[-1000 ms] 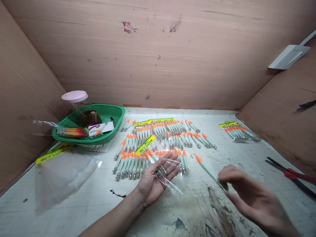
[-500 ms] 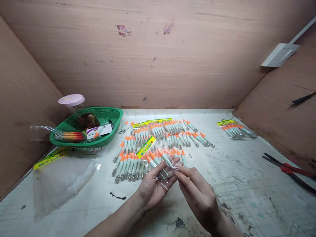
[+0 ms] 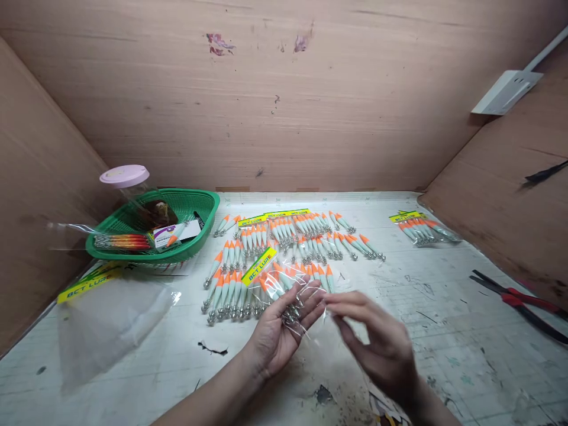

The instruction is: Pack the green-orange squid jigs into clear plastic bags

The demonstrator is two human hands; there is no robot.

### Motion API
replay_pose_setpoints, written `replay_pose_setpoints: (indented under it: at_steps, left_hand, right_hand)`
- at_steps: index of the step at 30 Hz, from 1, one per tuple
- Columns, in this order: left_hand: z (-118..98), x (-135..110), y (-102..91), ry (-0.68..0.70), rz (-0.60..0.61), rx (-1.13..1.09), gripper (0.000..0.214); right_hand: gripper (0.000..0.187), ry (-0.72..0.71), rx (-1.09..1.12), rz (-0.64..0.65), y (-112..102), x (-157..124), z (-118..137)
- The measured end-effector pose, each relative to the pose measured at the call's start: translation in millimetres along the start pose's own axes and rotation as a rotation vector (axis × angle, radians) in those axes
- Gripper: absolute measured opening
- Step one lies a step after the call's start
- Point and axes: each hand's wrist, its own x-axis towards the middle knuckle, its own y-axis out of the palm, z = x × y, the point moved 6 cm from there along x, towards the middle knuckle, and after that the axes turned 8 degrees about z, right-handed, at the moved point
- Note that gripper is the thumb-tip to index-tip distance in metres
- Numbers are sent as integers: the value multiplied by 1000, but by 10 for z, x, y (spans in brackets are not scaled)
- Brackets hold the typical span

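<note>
My left hand [image 3: 279, 331] lies palm up with a clear plastic bag of squid lures [image 3: 273, 284] on it, the thumb curled over the bag. The lures are pale with orange tips and metal hook crowns, and a yellow header [image 3: 260, 266] reading "BCT LURE" tops the bag. At the bag's right edge is my right hand [image 3: 377, 340], slightly blurred, its thumb and fingers apart and no lure visible in them. Beyond and beside my hands, loose squid lures [image 3: 228, 290] lie in rows on the white table, partly hidden by the bag.
At left stands a green basket [image 3: 208, 228] holding a pink-lidded jar [image 3: 125, 175] and packed lures. A bag with a yellow header [image 3: 106, 325] lies in front of it. Filled lure bags [image 3: 417, 231] lie at back right, with red-handled pliers [image 3: 515, 299] nearer me.
My right hand has drawn away to the right from the bag and its fingers have parted. The lure that stood out near the bag's right edge now lies lower within it.
</note>
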Motion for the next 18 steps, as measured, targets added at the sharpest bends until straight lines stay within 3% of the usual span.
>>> replay_pose_setpoints:
  at_steps: [2, 4, 7, 11, 18]
  left_hand:
    - [-35, 3, 1, 33, -23, -26, 19]
    - [-59, 3, -7, 56, -53, -42, 20]
    - [-75, 1, -38, 69, -103, -40, 21]
    - [-78, 11, -58, 68, -105, -38, 19]
    - [-68, 23, -60, 51, -102, -30, 17]
  right_hand:
    - [19, 166, -102, -29, -148, -13, -264]
    - [15, 270, -238, 129, -129, -34, -540]
    - [17, 302, -299, 395, 54, -114, -833]
    - [14, 302, -319, 415, 168, -216, -914]
    - [18, 274, -323, 375, 153, -297, -905]
